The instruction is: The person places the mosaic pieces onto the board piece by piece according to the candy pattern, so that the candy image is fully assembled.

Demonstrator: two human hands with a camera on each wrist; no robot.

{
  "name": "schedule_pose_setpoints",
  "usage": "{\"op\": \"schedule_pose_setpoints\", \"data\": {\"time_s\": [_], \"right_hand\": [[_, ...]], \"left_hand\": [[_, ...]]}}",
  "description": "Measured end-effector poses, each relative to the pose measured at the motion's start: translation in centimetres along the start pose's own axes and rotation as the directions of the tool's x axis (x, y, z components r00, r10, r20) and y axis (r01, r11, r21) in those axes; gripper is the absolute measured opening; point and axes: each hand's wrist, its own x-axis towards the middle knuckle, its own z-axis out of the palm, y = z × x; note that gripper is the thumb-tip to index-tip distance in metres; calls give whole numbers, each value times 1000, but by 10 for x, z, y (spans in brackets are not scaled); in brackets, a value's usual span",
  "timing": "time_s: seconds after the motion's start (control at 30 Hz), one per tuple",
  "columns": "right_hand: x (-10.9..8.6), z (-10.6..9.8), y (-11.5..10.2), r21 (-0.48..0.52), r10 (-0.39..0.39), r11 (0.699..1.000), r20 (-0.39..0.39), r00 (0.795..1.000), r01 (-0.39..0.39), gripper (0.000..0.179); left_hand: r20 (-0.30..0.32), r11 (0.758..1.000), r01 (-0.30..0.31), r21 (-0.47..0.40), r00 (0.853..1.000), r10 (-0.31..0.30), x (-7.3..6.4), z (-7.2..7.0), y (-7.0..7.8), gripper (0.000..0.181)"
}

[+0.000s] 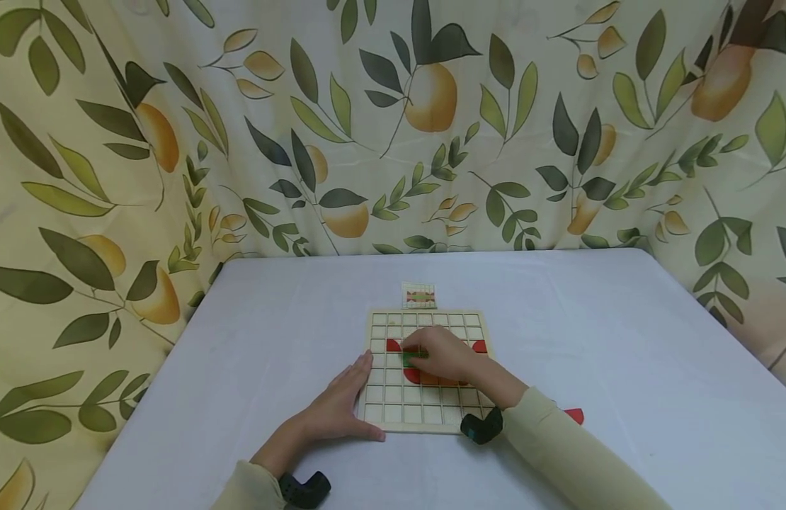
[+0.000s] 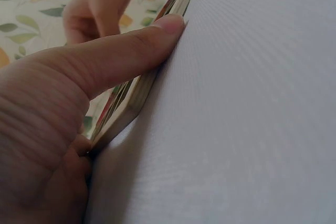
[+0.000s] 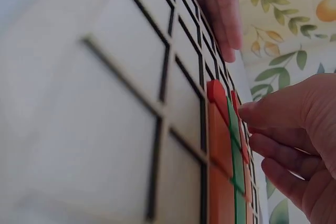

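A square wooden grid board (image 1: 402, 428) lies on the white-covered table, with flat colored pieces in its middle cells. In the head view these include a red curved piece (image 1: 394, 345), a green piece (image 1: 408, 359) and an orange piece (image 1: 439, 380). My right hand (image 1: 442, 354) reaches over them, its fingertips right at the red and green pieces. In the right wrist view no piece shows between thumb and fingers. My left hand (image 1: 335, 405) rests at the board's lower left corner; its straight thumb (image 2: 131, 51) lies along the board's edge.
A small printed card (image 1: 419, 296) with a colored grid pattern stands just behind the board. One loose red piece (image 1: 575, 415) lies on the table (image 1: 291, 297) beside my right sleeve. A leaf-and-fruit patterned curtain (image 1: 393, 177) hangs behind and to the sides.
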Motion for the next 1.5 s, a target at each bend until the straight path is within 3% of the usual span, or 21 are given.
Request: {"op": "schedule_pose_setpoints", "data": {"time_s": [0.27, 0.53, 0.87, 1.2, 1.5], "right_hand": [[-33, -2, 4, -23, -84, 996, -22, 996, 84, 21], [-57, -6, 7, -13, -93, 996, -48, 994, 93, 14], [-83, -9, 8, -12, -7, 1000, -51, 999, 7, 21], [-104, -12, 10, -13, 12, 1000, -104, 995, -13, 22], [-124, -24, 13, -10, 97, 995, -150, 984, -100, 26]], "left_hand": [[-13, 1000, -7, 6, 1000, 7, -1, 1, -1, 128], [-21, 1000, 1, -1, 1000, -1, -1, 1, -1, 129], [-22, 1000, 6, 7, 1000, -6, -2, 1, 1, 129], [-21, 1000, 1, -5, 1000, -1, -1, 2, 3, 130], [-18, 1000, 10, 14, 1000, -10, -1, 2, 3, 129]]}}
